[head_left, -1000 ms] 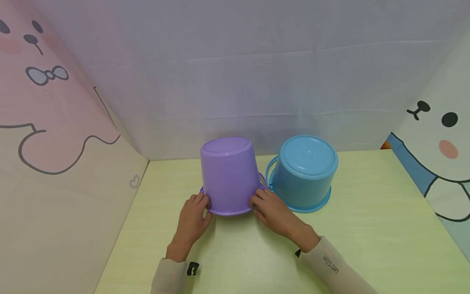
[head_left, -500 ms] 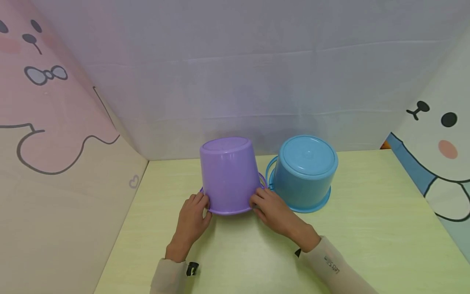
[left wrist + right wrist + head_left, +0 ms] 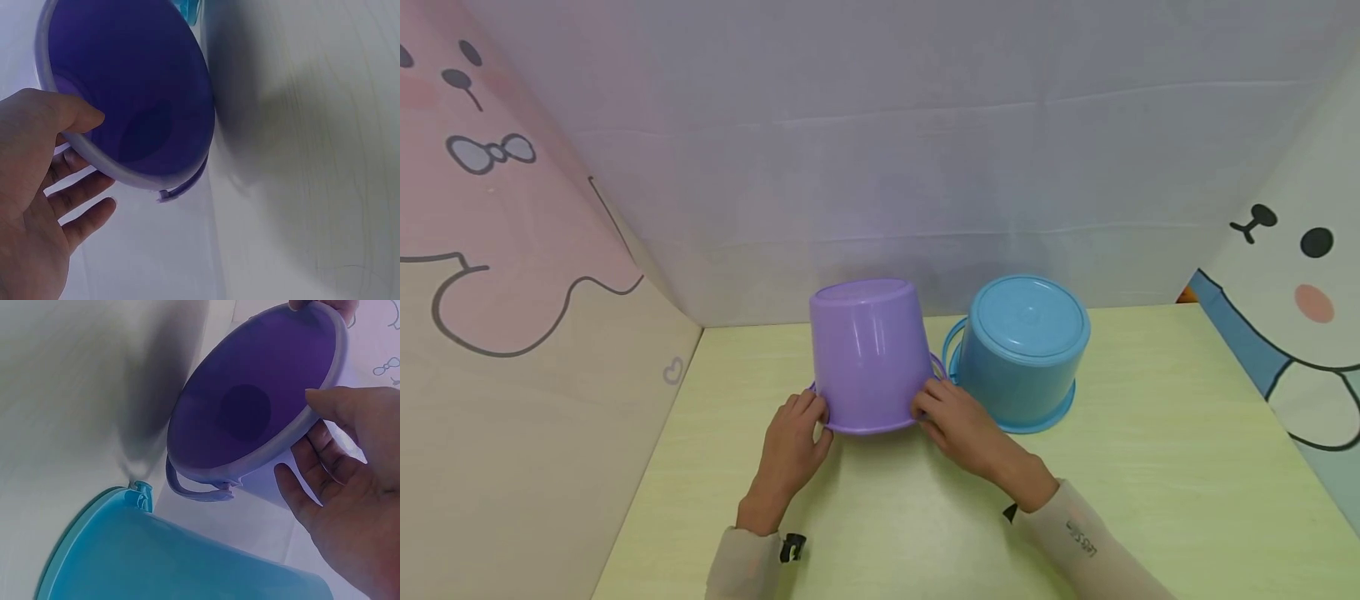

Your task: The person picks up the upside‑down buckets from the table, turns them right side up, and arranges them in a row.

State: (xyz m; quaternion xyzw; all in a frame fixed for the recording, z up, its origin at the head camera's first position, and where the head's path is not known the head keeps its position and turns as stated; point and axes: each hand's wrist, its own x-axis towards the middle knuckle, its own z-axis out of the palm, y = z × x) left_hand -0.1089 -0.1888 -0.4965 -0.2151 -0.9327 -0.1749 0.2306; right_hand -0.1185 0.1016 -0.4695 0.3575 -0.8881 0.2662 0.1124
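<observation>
A purple bucket stands upside down and tilted in the head view, its near rim raised off the table. My left hand pinches that rim on the left, thumb inside and fingers outside, as the left wrist view of the bucket shows. On the right side my right hand grips the same rim, its thumb over the edge. The bucket's dark inside is visible in both wrist views. Its handle hangs at the far side of the rim.
Just right of the purple bucket, a blue bucket sits upside down on the pale yellow table, its handle toward the purple one. A white cloth rises behind, and printed panels flank the sides.
The purple bucket's near rim has risen slightly, with both hands keeping their grip on it. The blue bucket stays where it was.
</observation>
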